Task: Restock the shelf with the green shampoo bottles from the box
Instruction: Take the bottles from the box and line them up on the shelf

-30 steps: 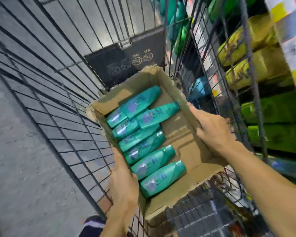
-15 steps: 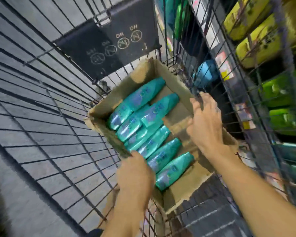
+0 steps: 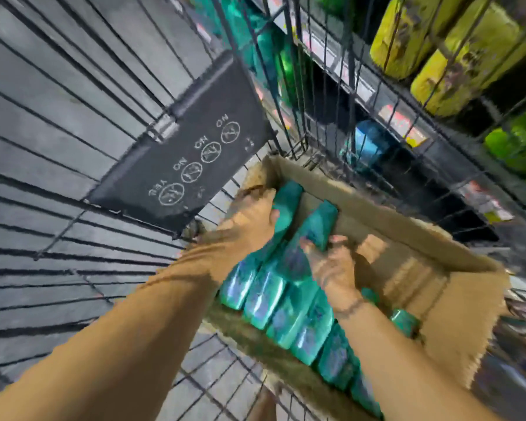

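An open cardboard box (image 3: 456, 287) sits in a wire shopping cart and holds several teal-green shampoo bottles (image 3: 286, 308) lying side by side. My left hand (image 3: 243, 223) grips the far-left bottle (image 3: 289, 199) near the box's back corner. My right hand (image 3: 331, 265) curls its fingers round the bottle beside it (image 3: 319, 223). Both hands are blurred by motion. The shelf (image 3: 438, 141) stands to the right, behind the cart's mesh.
The cart's wire mesh side (image 3: 331, 95) rises between the box and the shelf. A black child-seat flap (image 3: 179, 165) with printed symbols hangs at the cart's back. Yellow bottles (image 3: 444, 53) and green bottles (image 3: 516, 147) fill the shelf. Grey floor lies to the left.
Both hands left the box's edges and reached inside. The left hand moved up to the far-left bottle and the right hand closed on the bottle beside it. The camera swung closer.
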A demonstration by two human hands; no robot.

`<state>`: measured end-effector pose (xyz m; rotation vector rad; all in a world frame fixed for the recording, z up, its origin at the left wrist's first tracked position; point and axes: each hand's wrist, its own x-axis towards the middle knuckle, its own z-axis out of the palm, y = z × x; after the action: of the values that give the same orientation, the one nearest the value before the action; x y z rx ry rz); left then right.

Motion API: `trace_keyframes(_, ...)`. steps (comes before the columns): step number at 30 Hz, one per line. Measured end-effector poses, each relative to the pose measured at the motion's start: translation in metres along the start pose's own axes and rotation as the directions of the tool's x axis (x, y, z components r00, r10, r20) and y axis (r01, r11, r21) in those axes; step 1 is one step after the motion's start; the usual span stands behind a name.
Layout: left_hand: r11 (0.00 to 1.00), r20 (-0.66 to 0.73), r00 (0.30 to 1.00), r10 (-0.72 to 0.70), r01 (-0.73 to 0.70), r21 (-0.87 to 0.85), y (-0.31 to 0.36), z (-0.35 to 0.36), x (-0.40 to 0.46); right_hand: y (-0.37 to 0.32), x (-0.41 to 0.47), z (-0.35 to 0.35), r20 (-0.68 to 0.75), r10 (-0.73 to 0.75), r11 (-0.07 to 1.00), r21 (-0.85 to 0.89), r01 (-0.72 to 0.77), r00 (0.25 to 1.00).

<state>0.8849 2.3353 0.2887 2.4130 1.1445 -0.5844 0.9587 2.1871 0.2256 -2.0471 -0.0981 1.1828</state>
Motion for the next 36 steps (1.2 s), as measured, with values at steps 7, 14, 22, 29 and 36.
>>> trace_keyframes(7, 0.955, 0.098, 0.992, -0.084, 0.108, -0.275, 0.0, 0.032, 0.005, -0.005, 0.0, 0.018, -0.205, 0.047, 0.995, 0.095, -0.028, 0.978)
trace_keyframes(14, 0.946, 0.222, 0.974, -0.043, 0.111, -0.304, 0.004, 0.022, -0.006, -0.021, -0.021, 0.016, -0.347, 0.115, 0.989, -0.049, -0.14, 0.931)
trace_keyframes(22, 0.747, 0.306, 0.952, -0.01, 0.21, -0.63, 0.011, -0.006, -0.064, -0.028, -0.095, -0.036, -0.2, -0.068, 0.981, 0.167, 0.102, 0.978)
trace_keyframes(29, 0.549, -0.104, 0.963, 0.25, -0.229, -0.804, 0.083, -0.101, -0.154, -0.074, -0.206, -0.131, -0.35, -0.313, 0.87, 0.267, 0.415, 0.883)
trace_keyframes(36, 0.433, -0.385, 0.809, 0.445, -0.57, -0.698, 0.183, -0.189, -0.284, -0.111, -0.349, -0.247, -0.514, -0.48, 0.703, 0.259, 0.663, 0.71)
